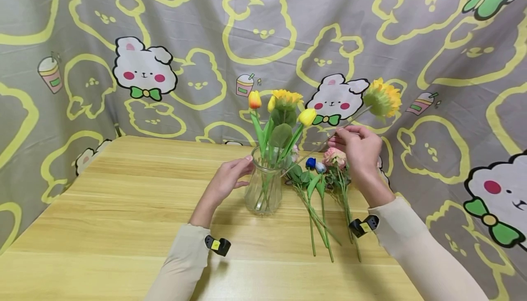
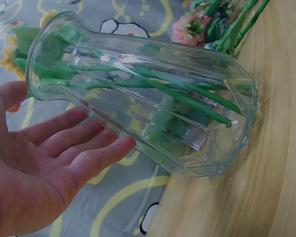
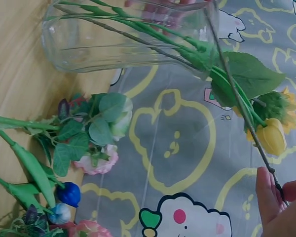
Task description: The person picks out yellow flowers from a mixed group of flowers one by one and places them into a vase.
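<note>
A clear glass vase [image 1: 263,191] stands upright on the table, holding tulips, one orange-red and the others yellow, and a sunflower [image 1: 287,97]. My left hand [image 1: 229,177] rests against the vase's left side near the rim, its fingers extended along the glass in the left wrist view. My right hand [image 1: 360,147] pinches the long thin stem of another sunflower [image 1: 383,98], to the right of the vase. That stem slants down leftward, its lower end at the vase's rim. In the right wrist view the pinched stem [image 3: 246,106] crosses in front of the vase mouth.
Right of the vase, several loose flowers lie on the wooden table [image 1: 144,209]: a blue tulip [image 1: 310,163], a pale blue tulip [image 1: 320,168] and pink blooms [image 1: 335,157] with green stems pointing toward me. A patterned grey curtain [image 1: 197,31] hangs behind the table.
</note>
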A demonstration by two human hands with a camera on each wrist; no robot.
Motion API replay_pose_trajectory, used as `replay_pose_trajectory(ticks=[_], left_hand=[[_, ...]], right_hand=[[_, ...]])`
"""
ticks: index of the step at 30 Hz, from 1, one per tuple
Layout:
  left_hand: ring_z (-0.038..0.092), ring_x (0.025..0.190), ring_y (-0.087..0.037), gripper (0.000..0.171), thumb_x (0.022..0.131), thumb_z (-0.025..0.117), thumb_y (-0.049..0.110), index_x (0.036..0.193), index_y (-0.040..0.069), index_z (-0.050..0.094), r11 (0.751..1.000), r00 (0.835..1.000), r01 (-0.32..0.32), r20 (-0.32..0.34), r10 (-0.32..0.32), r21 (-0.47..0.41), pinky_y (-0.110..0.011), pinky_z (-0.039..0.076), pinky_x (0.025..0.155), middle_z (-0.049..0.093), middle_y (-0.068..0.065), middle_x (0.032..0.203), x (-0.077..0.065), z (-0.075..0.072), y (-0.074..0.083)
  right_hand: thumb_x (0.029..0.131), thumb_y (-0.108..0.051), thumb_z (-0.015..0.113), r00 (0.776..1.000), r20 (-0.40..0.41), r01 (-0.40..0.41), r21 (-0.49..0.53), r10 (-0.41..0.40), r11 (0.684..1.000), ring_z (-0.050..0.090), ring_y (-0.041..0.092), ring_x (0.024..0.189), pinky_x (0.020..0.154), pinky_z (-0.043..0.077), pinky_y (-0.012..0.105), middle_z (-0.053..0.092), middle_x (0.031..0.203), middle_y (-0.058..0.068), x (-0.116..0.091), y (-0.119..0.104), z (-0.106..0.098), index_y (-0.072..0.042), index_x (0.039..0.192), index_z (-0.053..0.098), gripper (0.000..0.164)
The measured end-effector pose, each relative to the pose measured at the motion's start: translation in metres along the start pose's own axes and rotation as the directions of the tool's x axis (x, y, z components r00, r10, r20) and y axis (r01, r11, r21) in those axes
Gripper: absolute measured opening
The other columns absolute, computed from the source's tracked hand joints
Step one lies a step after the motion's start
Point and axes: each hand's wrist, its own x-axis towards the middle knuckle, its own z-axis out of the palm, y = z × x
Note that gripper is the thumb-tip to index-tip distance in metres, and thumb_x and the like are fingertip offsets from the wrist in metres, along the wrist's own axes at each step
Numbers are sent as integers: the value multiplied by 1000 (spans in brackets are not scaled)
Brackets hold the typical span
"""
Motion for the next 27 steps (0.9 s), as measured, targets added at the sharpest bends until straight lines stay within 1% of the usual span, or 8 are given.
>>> replay_pose_trajectory(ticks=[6,10,15,18,20,23,25,27], left_hand=[[57,134,-31,69,102,52,56,142,0,55,1000,1000,7,-5,-7,-3,-45,57,101,61,-19,141,0,0,0],[57,134,-32,69,102,52,56,142,0,55,1000,1000,6,-4,-6,4,-44,58,100,60,-20,142,0,0,0],[57,135,-31,70,101,53,57,142,1,56,1000,1000,8,-1,-8,-1,-42,59,100,60,-19,142,0,-1,0],[57,135,-31,70,101,53,57,141,0,56,1000,1000,7,0,-7,-9,-45,58,101,60,-19,142,0,0,0],[57,135,-31,69,101,53,56,141,0,56,1000,1000,5,-1,-5,-12,-47,57,102,60,-19,141,0,0,0],[57,134,-31,68,101,53,55,141,0,57,1000,1000,5,-2,-5,-11,-48,56,103,61,-19,141,0,0,0],[57,134,-31,68,101,53,55,141,0,57,1000,1000,5,-1,-5,-9,-47,57,102,61,-19,141,0,0,0],[57,134,-31,68,101,53,56,141,1,57,1000,1000,8,1,-8,-8,-46,57,102,61,-19,141,0,0,1]], right_hand=[[94,-6,71,999,-19,42,55,-41,998,74,15,65,71,65,29,74,77,5,1,-4,1,5,102,64,15],[95,-5,70,999,-19,52,80,-51,995,75,15,68,73,65,28,74,78,6,2,-5,3,5,102,62,15],[94,-5,71,997,-18,75,45,-74,996,75,14,69,75,65,28,75,78,3,2,-5,7,4,103,62,15],[93,-3,71,996,-11,85,41,-85,995,75,15,70,76,64,28,75,80,4,0,-3,9,4,101,62,13],[94,-3,71,995,1,99,18,-99,995,75,15,71,77,64,28,76,81,3,-1,-1,11,4,100,63,13],[95,-6,71,994,19,108,-42,-108,993,76,15,72,77,64,27,76,83,3,-5,3,14,1,101,64,12],[96,-10,71,993,32,119,-97,-116,988,76,14,73,74,64,24,77,84,3,-7,5,16,-1,102,65,13],[96,-12,71,992,45,126,-119,-121,985,76,15,73,69,63,21,78,85,4,-10,6,19,0,103,66,14]])
